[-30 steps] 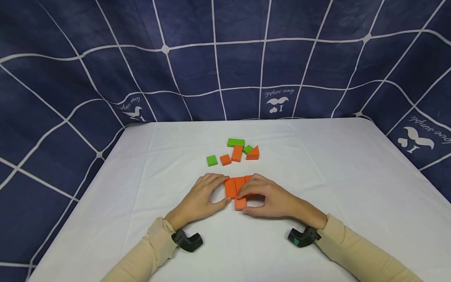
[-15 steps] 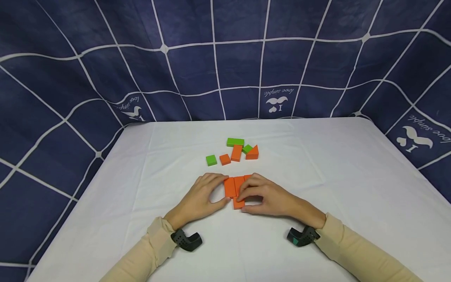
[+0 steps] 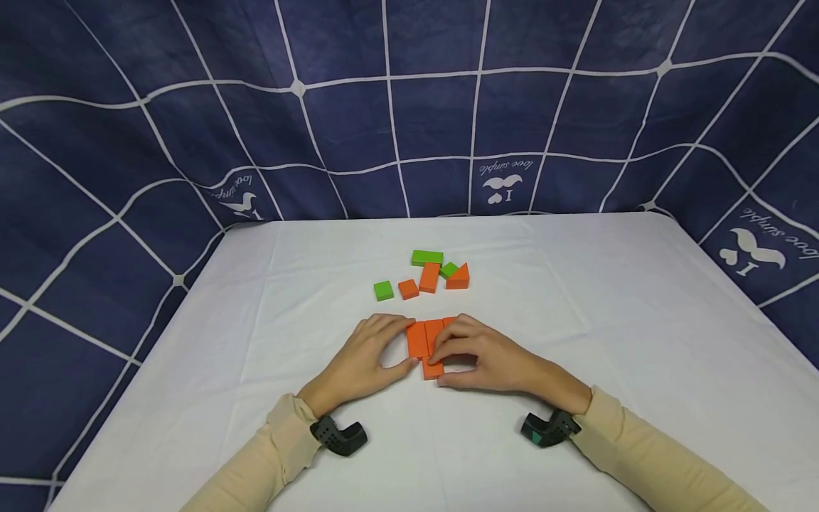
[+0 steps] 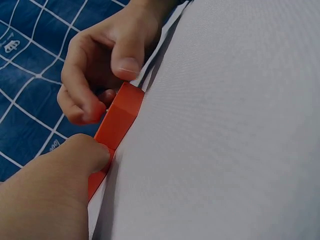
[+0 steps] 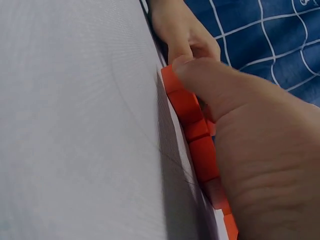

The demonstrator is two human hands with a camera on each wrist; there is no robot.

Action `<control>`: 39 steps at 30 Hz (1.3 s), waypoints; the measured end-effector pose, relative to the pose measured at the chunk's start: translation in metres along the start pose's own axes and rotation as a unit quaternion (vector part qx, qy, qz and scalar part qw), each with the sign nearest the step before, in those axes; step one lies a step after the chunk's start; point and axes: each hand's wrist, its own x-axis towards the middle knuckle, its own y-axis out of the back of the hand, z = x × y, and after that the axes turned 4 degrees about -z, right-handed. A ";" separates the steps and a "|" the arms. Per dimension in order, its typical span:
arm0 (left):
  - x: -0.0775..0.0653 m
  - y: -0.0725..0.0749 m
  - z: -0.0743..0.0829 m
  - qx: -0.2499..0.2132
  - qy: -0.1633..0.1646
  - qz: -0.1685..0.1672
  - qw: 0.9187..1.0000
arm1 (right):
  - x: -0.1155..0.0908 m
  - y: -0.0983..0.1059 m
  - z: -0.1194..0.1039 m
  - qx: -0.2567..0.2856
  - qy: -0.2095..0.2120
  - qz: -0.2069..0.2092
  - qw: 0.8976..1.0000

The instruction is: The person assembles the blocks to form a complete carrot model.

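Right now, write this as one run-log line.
left hand: holds orange row's left block | right hand: holds nearest block | green blocks: beyond, untouched

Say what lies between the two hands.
Orange blocks, set together on the white cloth, some partly hidden by the right hand, as the head view shows.

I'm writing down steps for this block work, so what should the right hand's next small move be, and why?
Probably the right hand should gently let go of the near orange block. That block appears to lie against the row of orange blocks, whose leftmost block the left hand pinches.
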 end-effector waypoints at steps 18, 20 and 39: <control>-0.001 0.004 0.000 0.002 -0.005 0.003 1.000 | 0.036 0.018 0.009 0.010 -0.053 0.047 0.997; -0.001 0.004 0.000 0.002 -0.004 -0.001 1.000 | 0.043 0.022 0.011 0.003 -0.075 0.040 0.996; -0.002 0.000 0.000 0.007 -0.012 0.009 1.000 | 0.101 0.035 0.032 -0.113 -0.160 -0.084 0.977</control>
